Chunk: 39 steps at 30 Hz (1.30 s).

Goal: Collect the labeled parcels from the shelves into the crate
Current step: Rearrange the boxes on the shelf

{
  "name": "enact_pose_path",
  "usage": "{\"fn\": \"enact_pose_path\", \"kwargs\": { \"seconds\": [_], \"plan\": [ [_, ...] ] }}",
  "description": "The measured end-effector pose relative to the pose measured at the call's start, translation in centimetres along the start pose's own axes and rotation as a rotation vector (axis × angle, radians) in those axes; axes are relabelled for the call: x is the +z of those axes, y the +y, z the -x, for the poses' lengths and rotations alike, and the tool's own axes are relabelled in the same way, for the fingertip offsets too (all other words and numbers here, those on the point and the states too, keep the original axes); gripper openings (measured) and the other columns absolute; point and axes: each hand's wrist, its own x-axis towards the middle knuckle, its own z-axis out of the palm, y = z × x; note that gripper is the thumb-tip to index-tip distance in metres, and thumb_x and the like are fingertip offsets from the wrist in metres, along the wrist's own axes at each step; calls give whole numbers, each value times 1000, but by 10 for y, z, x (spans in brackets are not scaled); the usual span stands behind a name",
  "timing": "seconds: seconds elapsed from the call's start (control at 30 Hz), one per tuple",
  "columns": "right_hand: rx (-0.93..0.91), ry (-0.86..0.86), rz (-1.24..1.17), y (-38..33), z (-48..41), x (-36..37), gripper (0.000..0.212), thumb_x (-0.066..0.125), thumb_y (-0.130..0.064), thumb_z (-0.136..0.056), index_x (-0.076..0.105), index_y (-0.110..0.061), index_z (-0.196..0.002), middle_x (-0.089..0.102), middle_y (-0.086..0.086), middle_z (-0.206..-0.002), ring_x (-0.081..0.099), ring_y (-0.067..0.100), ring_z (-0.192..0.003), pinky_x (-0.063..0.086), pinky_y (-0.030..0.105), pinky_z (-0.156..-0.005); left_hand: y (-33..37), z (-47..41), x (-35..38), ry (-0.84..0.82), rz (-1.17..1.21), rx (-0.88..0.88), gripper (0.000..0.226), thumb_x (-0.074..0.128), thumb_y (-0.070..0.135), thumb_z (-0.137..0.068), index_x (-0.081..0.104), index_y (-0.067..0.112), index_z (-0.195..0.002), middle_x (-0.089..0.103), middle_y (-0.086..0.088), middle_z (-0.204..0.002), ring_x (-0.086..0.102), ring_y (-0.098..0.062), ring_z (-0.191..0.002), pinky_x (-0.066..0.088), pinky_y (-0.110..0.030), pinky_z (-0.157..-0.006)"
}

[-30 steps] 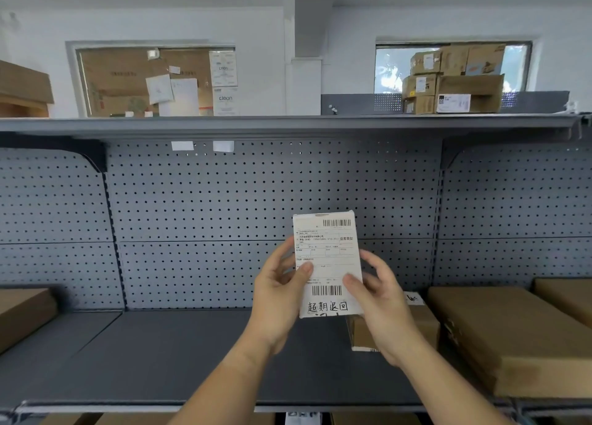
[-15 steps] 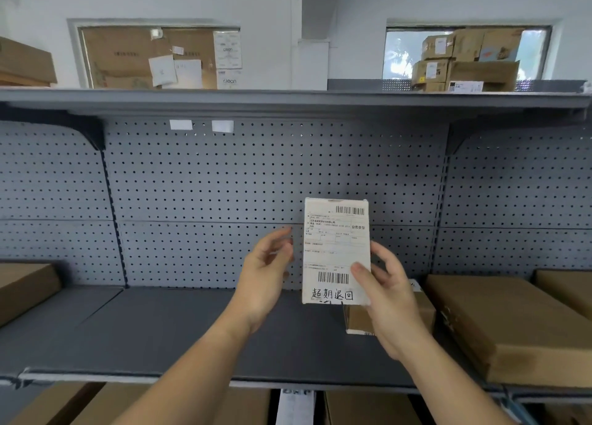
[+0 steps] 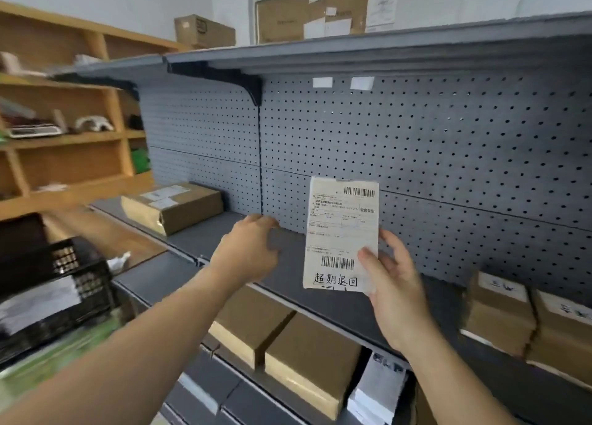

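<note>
At centre frame, the right hand [image 3: 394,285] pinches a flat white labelled parcel [image 3: 341,229] upright above the grey metal shelf [image 3: 189,239]; the left hand [image 3: 246,253] hovers loose-fingered, apart from it.

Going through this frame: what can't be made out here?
Head view only.
Black crate: motion-blurred, cut by the left edge; contents unreadable.
White parcel: label's small print too fine; right hand covers its lower right corner.
Left hand: blurred; whether its fingertips touch the shelf is unclear.
</note>
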Motion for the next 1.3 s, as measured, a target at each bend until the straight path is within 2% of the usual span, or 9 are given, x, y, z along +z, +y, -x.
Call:
{"fn": "enact_pose_path", "kwargs": {
  "seconds": [0.27, 0.4, 0.5, 0.57, 0.7, 0.9, 1.03, 1.2, 1.3],
  "plan": [
    [140, -370, -138, 65, -8, 167, 45, 57, -6, -101, 48, -22, -142, 76, 3, -118, 72, 20, -112, 55, 46, -95, -159, 67, -85, 138, -171, -310, 57, 65, 38, -88, 49, 25, -141, 55, -4, -133, 53, -28, -125, 50, -45, -99],
    [183, -523, -192, 93, -3, 265, 39, 55, -3, -101, 51, -22, -135, 77, 3, -115, 73, 19, -109, 60, 33, -81, -241, 105, -133, 211, -174, -441, 53, 66, 35, -89, 53, 25, -139, 57, 0, -134, 55, -27, -124, 50, -45, -101],
    [206, -626, -226, 114, 2, 339, 38, 54, -3, -102, 51, -24, -134, 76, 3, -118, 71, 20, -113, 58, 40, -88, -300, 126, -166, 262, -200, -543, 53, 68, 33, -90, 52, 24, -140, 56, -1, -137, 56, -26, -123, 50, -45, -101],
    [227, -683, -260, 126, 4, 386, 39, 53, -3, -102, 50, -24, -135, 76, 3, -118, 71, 19, -114, 58, 37, -88, -341, 137, -188, 283, -229, -598, 53, 68, 33, -91, 52, 24, -141, 56, -1, -138, 56, -25, -123, 51, -43, -100],
    [267, -757, -313, 151, 5, 465, 37, 53, -4, -102, 50, -24, -133, 77, 2, -115, 74, 19, -107, 61, 32, -77, -413, 148, -225, 295, -291, -670, 55, 68, 34, -90, 50, 25, -141, 57, 1, -138, 56, -23, -123, 51, -43, -101],
    [331, -804, -292, 199, -6, 553, 38, 56, -10, -100, 49, -25, -134, 76, 4, -116, 74, 24, -106, 61, 40, -80, -499, 134, -246, 285, -326, -726, 55, 67, 33, -91, 50, 23, -143, 57, 0, -139, 54, -21, -127, 47, -35, -101],
    [365, -833, -283, 233, -34, 606, 40, 56, -9, -101, 47, -23, -137, 76, 6, -117, 74, 24, -107, 61, 38, -80, -552, 109, -246, 287, -303, -759, 55, 67, 33, -91, 50, 24, -143, 57, 0, -141, 53, -21, -129, 46, -38, -104],
    [376, -864, -284, 287, -84, 674, 42, 58, -10, -101, 48, -25, -140, 75, 6, -118, 72, 25, -111, 58, 48, -89, -625, 63, -240, 289, -301, -802, 52, 67, 34, -91, 52, 25, -140, 57, 0, -140, 54, -22, -127, 47, -40, -103],
    [434, -881, -298, 321, -121, 714, 43, 58, -10, -101, 48, -24, -140, 75, 6, -118, 72, 24, -111, 58, 45, -86, -667, 30, -237, 281, -277, -839, 51, 66, 33, -92, 52, 23, -140, 55, 0, -141, 54, -21, -126, 47, -35, -100]
  ]
}}
